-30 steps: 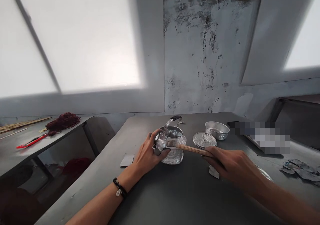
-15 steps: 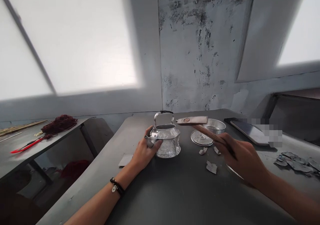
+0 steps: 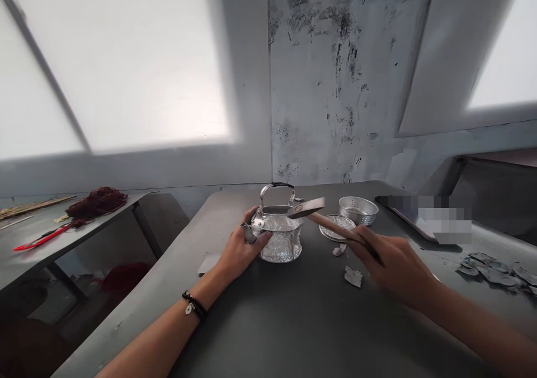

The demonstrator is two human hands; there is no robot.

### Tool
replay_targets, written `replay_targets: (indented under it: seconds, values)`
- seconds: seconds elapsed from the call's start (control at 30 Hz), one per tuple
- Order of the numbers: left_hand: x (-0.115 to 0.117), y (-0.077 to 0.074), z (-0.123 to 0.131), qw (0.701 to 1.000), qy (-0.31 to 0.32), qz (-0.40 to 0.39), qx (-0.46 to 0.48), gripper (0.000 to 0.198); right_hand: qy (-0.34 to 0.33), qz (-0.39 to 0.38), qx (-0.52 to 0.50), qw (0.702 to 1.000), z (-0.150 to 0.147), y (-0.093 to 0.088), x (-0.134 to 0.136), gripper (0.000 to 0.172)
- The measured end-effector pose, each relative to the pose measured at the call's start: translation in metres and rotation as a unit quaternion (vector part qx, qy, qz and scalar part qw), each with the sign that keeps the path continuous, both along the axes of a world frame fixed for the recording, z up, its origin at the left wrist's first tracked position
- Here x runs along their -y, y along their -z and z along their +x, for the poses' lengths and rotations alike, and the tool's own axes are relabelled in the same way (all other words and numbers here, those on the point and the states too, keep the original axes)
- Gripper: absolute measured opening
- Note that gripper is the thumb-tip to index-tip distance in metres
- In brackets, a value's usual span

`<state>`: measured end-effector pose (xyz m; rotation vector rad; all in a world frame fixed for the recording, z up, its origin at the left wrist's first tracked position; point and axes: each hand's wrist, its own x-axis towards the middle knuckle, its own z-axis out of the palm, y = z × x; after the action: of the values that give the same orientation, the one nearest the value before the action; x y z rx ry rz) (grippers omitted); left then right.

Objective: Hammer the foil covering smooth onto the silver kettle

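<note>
A silvery, dented metal teapot stands lidless on the grey table, its arched handle up and its spout towards the left. My left hand is wrapped round its spout side, thumb on the near wall. My right hand grips the wooden shaft of a hammer. The hammer's head is at the right side of the teapot's rim; whether it touches the metal I cannot tell. The teapot's inside is mostly hidden.
Right of the teapot lie a round embossed lid, a perforated metal strainer and crumpled scraps. Farther right are a dark-edged tablet and a pile of flakes. A side table at left holds dark red yarn and red-handled scissors.
The hammer head has swung left and down to the teapot's rim, and my right hand has moved slightly left. My left hand keeps its hold on the teapot.
</note>
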<state>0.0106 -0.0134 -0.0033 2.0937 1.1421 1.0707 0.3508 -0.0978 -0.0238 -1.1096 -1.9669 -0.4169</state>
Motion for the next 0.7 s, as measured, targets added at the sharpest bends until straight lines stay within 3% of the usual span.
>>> replay_targets:
  seconds: [0.2,0.47,0.7]
  values:
    - [0.0010,-0.0037,-0.0001,1.000,0.013,-0.006,0.011,0.073,0.000,0.012,0.013,1.000,-0.0015,0.0097,-0.0043,0.023]
    - [0.0011,-0.0032,-0.0009,1.000,-0.001,-0.003,0.007,0.073,0.040,0.061,0.034,0.997,-0.0006,0.0013,-0.0001,0.021]
    - [-0.0006,-0.0003,-0.0031,1.000,-0.003,-0.001,0.014,0.076,0.047,0.092,0.066,0.992,0.0026,0.0084,-0.0074,0.022]
